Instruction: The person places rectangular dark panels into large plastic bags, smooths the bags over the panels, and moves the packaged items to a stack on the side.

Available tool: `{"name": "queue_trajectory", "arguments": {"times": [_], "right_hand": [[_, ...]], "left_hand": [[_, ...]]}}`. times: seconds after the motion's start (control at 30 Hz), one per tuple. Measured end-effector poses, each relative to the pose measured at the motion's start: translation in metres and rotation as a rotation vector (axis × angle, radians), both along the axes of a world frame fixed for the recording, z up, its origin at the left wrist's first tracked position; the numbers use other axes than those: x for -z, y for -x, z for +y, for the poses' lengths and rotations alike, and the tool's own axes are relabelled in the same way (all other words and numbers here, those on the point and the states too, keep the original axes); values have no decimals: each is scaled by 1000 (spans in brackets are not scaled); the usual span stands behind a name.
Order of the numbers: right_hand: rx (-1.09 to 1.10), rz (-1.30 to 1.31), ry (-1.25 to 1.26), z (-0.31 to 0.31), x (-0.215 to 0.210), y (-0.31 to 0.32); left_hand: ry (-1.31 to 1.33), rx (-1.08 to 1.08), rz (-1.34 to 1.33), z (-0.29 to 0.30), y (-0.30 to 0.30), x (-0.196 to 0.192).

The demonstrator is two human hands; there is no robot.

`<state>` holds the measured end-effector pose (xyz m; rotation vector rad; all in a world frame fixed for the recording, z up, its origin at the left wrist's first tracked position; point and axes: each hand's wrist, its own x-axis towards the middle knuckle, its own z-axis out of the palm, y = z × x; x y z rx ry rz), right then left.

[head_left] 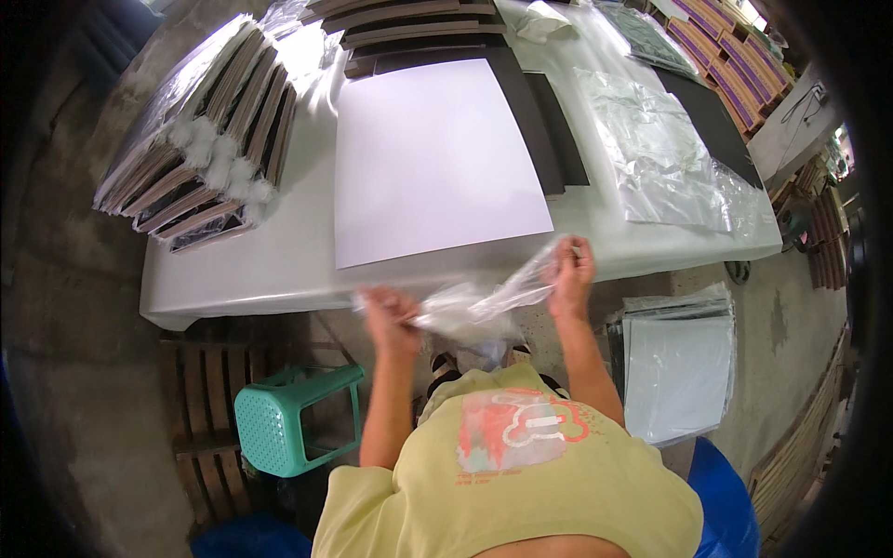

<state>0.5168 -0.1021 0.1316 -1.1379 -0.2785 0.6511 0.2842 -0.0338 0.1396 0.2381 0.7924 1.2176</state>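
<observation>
Stretched between my hands is a crumpled clear plastic bag (465, 307), held in front of the table's near edge. One end is pinched in my left hand (391, 314), whose fingers are closed and slightly blurred. My right hand (572, 276) is closed on the other end, a little higher and farther to the right. Just beyond my hands, a large white sheet (433, 167) lies flat on the table, partly over dark boards (530, 121). I cannot tell whether the bag has anything in it.
The table (233, 288) has a pale cover. Plastic-wrapped panels (200, 139) stack at left, dark boards (419, 37) at the back, clear plastic bags (651, 153) at right. Below stand a green stool (270, 432), wooden pallets (191, 391) and a wrapped stack of sheets (677, 372).
</observation>
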Motion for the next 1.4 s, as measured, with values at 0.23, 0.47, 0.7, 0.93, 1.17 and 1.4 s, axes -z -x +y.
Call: {"name": "queue_trajectory", "arguments": {"times": [0.23,0.47,0.7,0.93,1.17,1.4], "right_hand": [[52,-260,264,-66,-9,-80],[-673,-733,20,3,-49,36],[-802,-440,-77,20,-81,90],[-808,-529,-62,17,-53,91],[-537,-696,-197,28,-48,91],[-1183,391,-255,14,-58,68]], "left_hand": [[-101,-416,1745,-22,235,16],[-855,290,1377,-16,56,-47],[-558,472,686,-20,-1,-58],[-477,212,705,-18,6,-51],[-219,346,71,-30,14,-38],[-790,560,994,-21,32,-52]]}}
